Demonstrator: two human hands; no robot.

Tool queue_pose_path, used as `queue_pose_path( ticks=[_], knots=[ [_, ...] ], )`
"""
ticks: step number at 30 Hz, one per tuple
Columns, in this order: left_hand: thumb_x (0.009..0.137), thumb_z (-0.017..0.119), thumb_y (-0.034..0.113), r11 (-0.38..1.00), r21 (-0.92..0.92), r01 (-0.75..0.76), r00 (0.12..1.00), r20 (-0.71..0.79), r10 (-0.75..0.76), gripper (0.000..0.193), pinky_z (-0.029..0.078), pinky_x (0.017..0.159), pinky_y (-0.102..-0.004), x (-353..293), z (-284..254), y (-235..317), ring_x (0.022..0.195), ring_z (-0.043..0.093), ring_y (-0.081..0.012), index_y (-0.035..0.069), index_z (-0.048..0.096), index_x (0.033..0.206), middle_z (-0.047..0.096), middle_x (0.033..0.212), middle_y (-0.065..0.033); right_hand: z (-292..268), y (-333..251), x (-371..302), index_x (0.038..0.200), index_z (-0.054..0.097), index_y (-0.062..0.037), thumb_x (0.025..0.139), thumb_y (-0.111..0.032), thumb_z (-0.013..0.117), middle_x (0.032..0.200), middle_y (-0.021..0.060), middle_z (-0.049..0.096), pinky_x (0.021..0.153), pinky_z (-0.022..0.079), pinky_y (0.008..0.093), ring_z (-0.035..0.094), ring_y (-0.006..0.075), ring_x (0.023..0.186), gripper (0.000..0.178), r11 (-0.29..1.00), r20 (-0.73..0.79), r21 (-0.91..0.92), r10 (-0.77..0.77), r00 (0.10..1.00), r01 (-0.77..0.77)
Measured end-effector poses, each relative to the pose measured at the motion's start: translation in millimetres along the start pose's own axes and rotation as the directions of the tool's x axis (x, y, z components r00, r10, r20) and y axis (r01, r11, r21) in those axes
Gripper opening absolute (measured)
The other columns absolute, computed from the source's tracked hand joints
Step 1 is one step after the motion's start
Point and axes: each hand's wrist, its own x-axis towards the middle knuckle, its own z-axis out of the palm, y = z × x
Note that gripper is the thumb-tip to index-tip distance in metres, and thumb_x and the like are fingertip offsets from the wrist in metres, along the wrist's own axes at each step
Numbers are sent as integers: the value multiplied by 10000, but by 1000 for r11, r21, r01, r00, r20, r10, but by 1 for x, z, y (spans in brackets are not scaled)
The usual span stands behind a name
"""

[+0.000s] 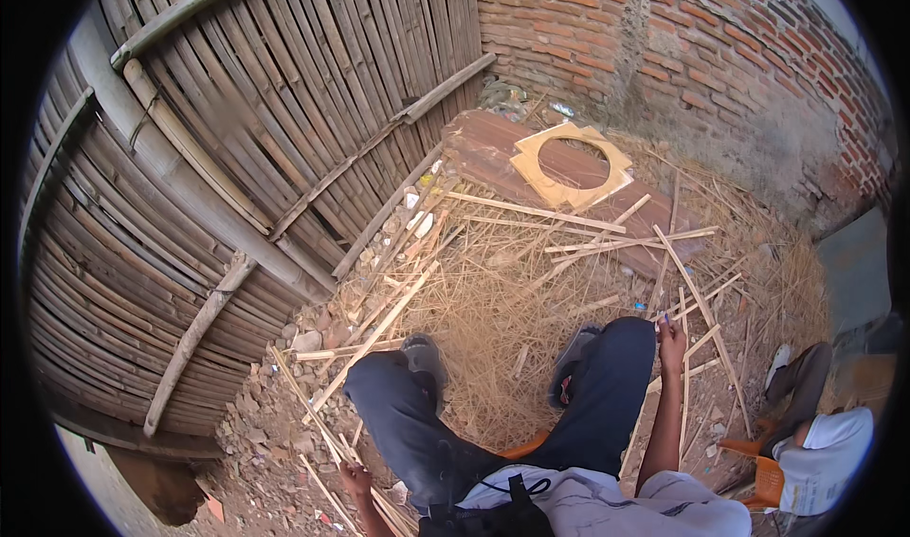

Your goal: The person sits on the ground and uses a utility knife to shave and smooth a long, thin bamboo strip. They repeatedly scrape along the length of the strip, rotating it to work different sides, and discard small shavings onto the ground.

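I sit low with knees apart, and thin pale wooden strips lie around me. At the lower left, my left hand [355,478] is closed at the end of a wooden strip [305,402] slanting up and left. My right hand [671,340], beside my right knee, is closed with the fingertips pinched at a thin wooden strip [713,292]. A small bluish spot shows at those fingertips, too small to name. More strips cross just beyond this hand, among them a long strip [700,295] slanting down to the right.
Straw [502,300] and rubble [256,423] cover the ground. Ahead lies a brown board [483,153] with a cardboard piece [531,172] cut with a round hole. A bamboo wall [227,110] stands left, a brick wall [569,35] behind. At right, another person [825,456] sits on an orange chair [766,480].
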Motion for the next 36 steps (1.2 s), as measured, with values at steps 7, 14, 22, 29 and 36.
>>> queue_pose_path(
  ticks=[7, 14, 22, 29, 36],
  knots=[
    [910, 675, -35, 983, 171, 71, 983, -178, -40, 463, 611, 657, -438, -22, -24, -62, 849, 716, -283, 38, 596, 1361, 693, 950, -171, 76, 106, -65, 1127, 779, -21, 932, -352, 733, 919, 245, 771, 842, 572, 472, 761, 421, 893, 387, 885, 269, -444, -18, 963, 140],
    [840, 715, 101, 870, 477, 121, 930, -360, 68, 298, 569, 850, -529, -22, -53, -57, 923, 731, -448, 2, 709, 1120, 747, 941, -235, 95, 135, -120, 1113, 786, -32, 881, -411, 768, 1008, 251, 776, 912, 571, 482, 756, 415, 999, 445, 888, 429, -458, 186, 884, 36],
    [858, 705, 151, 890, 383, 249, 961, -213, -177, 298, 587, 849, -490, -37, -46, -65, 931, 745, -404, -11, 723, 1108, 772, 988, -208, 75, 182, -133, 1079, 785, -1, 801, -370, 798, 1010, 273, 776, 941, 570, 478, 750, 434, 1052, 463, 816, 268, -553, 363, 892, -166],
    [881, 700, 156, 935, 300, 188, 982, -60, -178, 299, 581, 860, -475, -28, -3, -51, 942, 737, -381, -9, 715, 1129, 767, 1004, -196, 30, 254, -146, 1024, 785, 48, 743, -320, 814, 1001, 298, 775, 927, 579, 499, 748, 471, 1057, 464, 670, -83, -569, 530, 844, -477],
    [904, 696, 161, 955, 252, 153, 985, 44, -169, 299, 574, 872, -461, -5, 46, -26, 952, 729, -358, -7, 707, 1151, 762, 1021, -185, 42, 356, -165, 916, 745, 67, 790, -280, 819, 778, 182, 711, 566, 522, 471, 689, 337, 628, 376, 616, -55, -448, 705, 707, -649]
  ],
)
